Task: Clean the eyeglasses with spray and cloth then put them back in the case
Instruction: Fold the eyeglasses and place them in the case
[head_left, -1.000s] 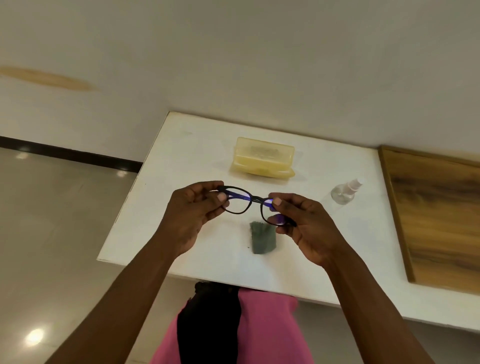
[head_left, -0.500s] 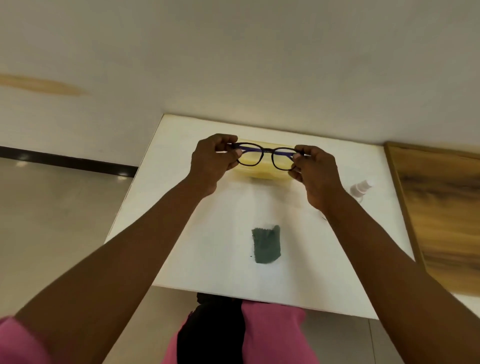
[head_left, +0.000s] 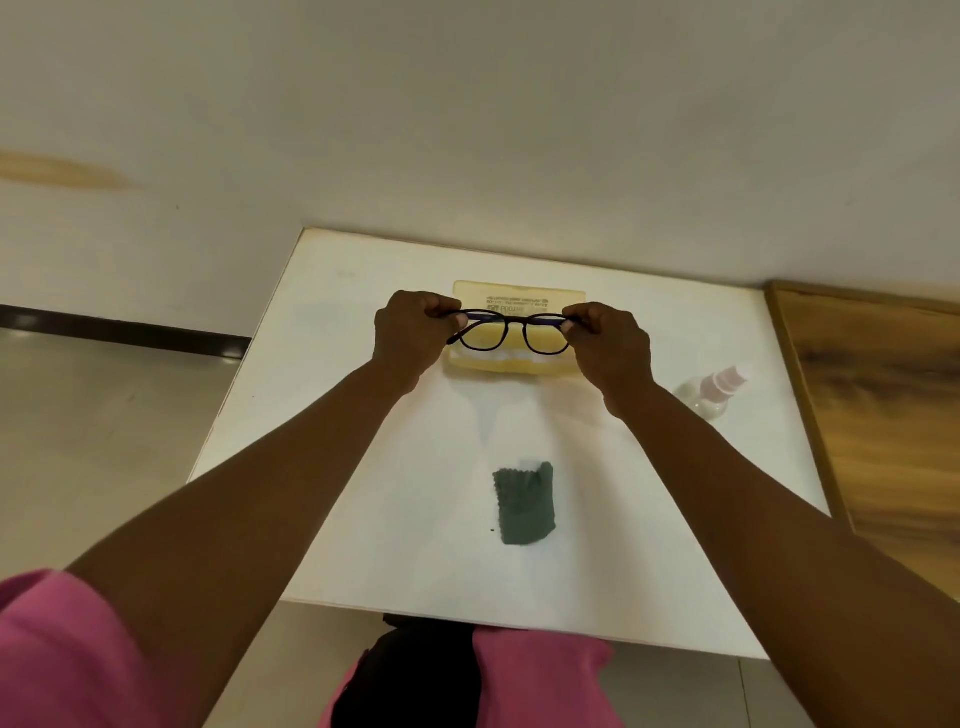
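White wall fills the upper half of the frame, and below it a white bench (head_left: 363, 467) runs from the centre toward the lower right, with a wood-grain panel (head_left: 883, 426) along its right side. At the far centre of the bench lies the yellowish case (head_left: 514, 364), open, its lid with printed text tipped back toward the wall.

A second ago the eyeglasses (head_left: 511, 335) were held low and close to the body, above the green cloth (head_left: 523, 504) in the middle of the bench. Both arms have since stretched out, and the glasses now hang over the open case, lenses facing the camera. The left hand (head_left: 413, 338) pinches the frame's left end with curled fingers; the right hand (head_left: 610, 345) does the same on the right end. Whether the temples are folded I cannot tell, since the hands hide them, and whether the frame already touches the case's tray is not clear either.

The cloth lies alone, well apart from the hands, and the spray bottle (head_left: 714, 389) stands untouched at the right, near the wood panel. Judging by that, wiping looks finished and the closing step is under way: lowering the glasses into the case. What seems to remain is setting them down, letting go and shutting the lid.
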